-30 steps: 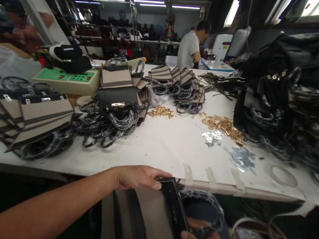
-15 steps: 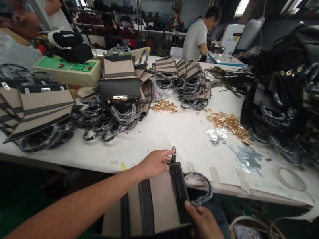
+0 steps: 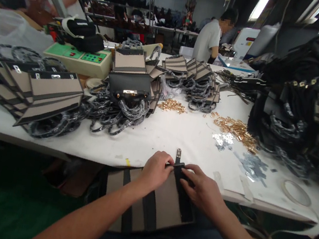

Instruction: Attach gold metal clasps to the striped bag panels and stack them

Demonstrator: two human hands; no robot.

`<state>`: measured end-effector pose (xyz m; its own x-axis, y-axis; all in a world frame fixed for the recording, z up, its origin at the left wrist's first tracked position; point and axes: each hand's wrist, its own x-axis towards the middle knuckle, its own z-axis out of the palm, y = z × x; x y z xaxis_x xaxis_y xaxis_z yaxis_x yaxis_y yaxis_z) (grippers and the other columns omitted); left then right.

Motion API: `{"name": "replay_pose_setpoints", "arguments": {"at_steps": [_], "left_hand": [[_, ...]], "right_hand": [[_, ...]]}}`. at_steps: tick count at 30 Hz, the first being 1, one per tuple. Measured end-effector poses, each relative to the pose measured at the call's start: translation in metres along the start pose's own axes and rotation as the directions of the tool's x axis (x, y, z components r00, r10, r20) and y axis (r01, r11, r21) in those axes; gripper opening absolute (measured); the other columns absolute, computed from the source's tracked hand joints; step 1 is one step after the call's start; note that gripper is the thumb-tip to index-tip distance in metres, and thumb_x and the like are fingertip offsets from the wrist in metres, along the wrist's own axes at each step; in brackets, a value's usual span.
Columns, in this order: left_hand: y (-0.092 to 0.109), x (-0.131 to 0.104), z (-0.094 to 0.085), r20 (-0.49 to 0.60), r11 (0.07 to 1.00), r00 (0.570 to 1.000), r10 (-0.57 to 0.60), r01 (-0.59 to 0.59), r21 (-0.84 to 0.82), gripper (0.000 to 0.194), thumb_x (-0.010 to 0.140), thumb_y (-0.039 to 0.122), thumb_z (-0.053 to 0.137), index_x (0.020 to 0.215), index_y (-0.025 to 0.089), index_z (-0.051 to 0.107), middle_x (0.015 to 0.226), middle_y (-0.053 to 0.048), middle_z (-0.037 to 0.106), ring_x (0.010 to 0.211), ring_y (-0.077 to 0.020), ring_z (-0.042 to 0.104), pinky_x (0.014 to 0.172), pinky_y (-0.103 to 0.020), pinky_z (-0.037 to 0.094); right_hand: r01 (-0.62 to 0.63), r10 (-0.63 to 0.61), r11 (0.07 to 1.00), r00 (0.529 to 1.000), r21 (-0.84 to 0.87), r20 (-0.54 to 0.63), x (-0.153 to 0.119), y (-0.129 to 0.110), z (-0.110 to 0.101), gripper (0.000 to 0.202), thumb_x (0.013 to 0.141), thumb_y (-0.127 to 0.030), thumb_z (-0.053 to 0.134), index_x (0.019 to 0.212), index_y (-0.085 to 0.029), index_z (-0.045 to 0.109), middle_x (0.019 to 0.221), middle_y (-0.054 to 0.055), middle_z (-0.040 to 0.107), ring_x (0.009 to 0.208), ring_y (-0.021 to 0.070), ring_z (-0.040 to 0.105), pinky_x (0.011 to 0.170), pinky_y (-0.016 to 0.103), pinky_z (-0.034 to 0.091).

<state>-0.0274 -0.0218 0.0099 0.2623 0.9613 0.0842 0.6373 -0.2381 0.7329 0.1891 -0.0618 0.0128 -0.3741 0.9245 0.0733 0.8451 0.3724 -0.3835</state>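
A taupe handbag panel with black stripes [image 3: 166, 196] lies across my lap, its upper corner at the table's front edge. A short black strap with a metal tip [image 3: 178, 155] sticks out from that corner over the tabletop. My left hand [image 3: 157, 170] pinches the corner edge just left of the strap. On the other side, my right hand [image 3: 202, 185] has its fingers curled on the black top band, its fingertips close to the strap. What lies under the fingertips is hidden.
Striped bag panels [image 3: 52, 91] and a black bag [image 3: 130, 86] stand left. Gold hardware [image 3: 237, 130], silver plates [image 3: 222, 140], a tape roll [image 3: 296, 193] and black bags [image 3: 290, 104] lie right. Behind them are a green-topped machine [image 3: 78, 57] and a person [image 3: 206, 41].
My right hand has moved from the bag panel's lower right, near the handle, up to the strap corner beside my left hand. The view has shifted slightly, and the handle no longer shows.
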Motion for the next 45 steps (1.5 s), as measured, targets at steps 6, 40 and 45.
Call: {"name": "replay_pose_setpoints", "arguments": {"at_steps": [6, 40, 45], "left_hand": [[-0.015, -0.052, 0.022, -0.092, 0.856, 0.92, 0.382, -0.315, 0.41, 0.037, 0.104, 0.021, 0.053, 0.139, 0.02, 0.065, 0.148, -0.008, 0.064, 0.136, -0.0282, 0.054, 0.122, -0.054, 0.034], [-0.011, -0.044, 0.033, 0.102, 0.854, 0.964, 0.244, -0.264, 0.448, 0.055, 0.105, 0.028, 0.048, 0.159, 0.017, 0.045, 0.166, -0.011, 0.044, 0.15, -0.0305, 0.042, 0.131, -0.055, 0.022], [-0.01, -0.045, 0.032, 0.113, 0.843, 0.961, 0.252, -0.275, 0.462, 0.055, 0.106, 0.029, 0.048, 0.159, 0.017, 0.044, 0.166, -0.012, 0.044, 0.149, -0.0308, 0.043, 0.13, -0.054, 0.024]], "right_hand": [[0.006, -0.005, 0.999, 1.0, -0.032, 0.023, -0.002, 0.013, 0.006, 0.041, 0.1, -0.027, 0.061, 0.141, -0.028, 0.067, 0.148, 0.005, 0.065, 0.113, 0.0257, 0.075, 0.093, 0.038, 0.065], [0.059, -0.053, 0.998, 0.989, -0.035, 0.134, 0.013, 0.02, 0.001, 0.045, 0.108, -0.031, 0.049, 0.152, -0.027, 0.058, 0.148, 0.009, 0.063, 0.111, 0.027, 0.073, 0.092, 0.038, 0.063], [0.071, -0.059, 0.994, 0.989, -0.088, 0.138, 0.013, 0.016, -0.001, 0.046, 0.108, -0.031, 0.048, 0.153, -0.026, 0.056, 0.15, 0.01, 0.062, 0.108, 0.0271, 0.074, 0.088, 0.038, 0.063]]}}
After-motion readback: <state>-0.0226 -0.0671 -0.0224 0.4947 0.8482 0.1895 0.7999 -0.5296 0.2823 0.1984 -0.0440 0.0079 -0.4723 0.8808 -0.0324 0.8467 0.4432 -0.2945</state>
